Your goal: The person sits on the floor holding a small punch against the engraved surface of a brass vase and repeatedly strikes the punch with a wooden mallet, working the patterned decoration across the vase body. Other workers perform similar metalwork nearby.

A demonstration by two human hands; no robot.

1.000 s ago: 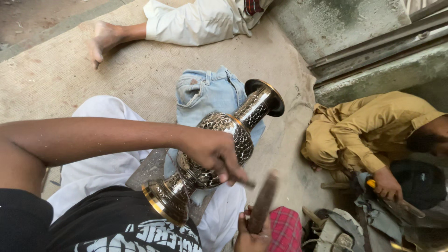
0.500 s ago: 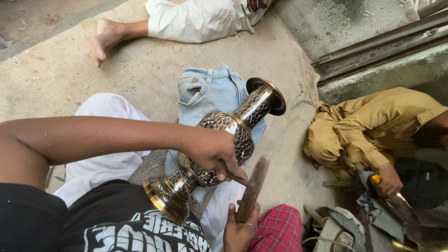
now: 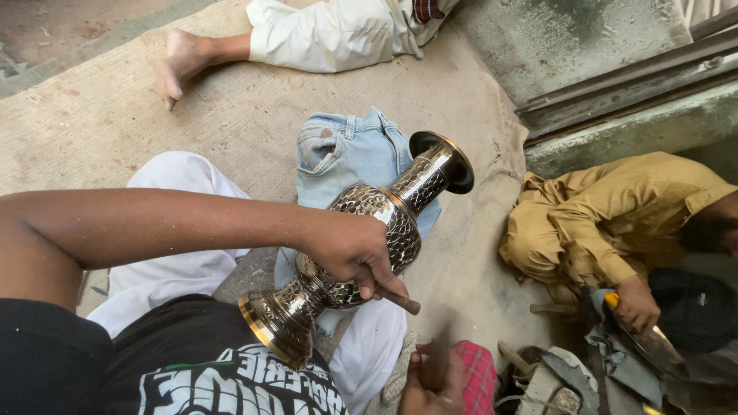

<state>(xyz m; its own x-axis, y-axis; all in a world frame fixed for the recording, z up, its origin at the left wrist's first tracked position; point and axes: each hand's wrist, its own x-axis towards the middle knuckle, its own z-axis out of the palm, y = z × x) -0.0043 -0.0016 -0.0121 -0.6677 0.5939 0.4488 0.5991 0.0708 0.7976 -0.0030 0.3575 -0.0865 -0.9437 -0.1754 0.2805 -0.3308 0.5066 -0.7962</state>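
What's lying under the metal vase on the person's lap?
Under the engraved metal vase lies a folded pair of light-blue jeans, spread over the white-trousered legs. The left hand and the vase hide where the two meet, so any further padding cannot be seen.

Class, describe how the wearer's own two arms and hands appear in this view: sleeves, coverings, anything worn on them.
The left arm is bare along the whole forearm, with no sleeve, watch or bracelet showing. The left hand is ungloved, and no ring can be made out. The right hand is also bare and motion-blurred at the bottom edge; its arm is out of view.
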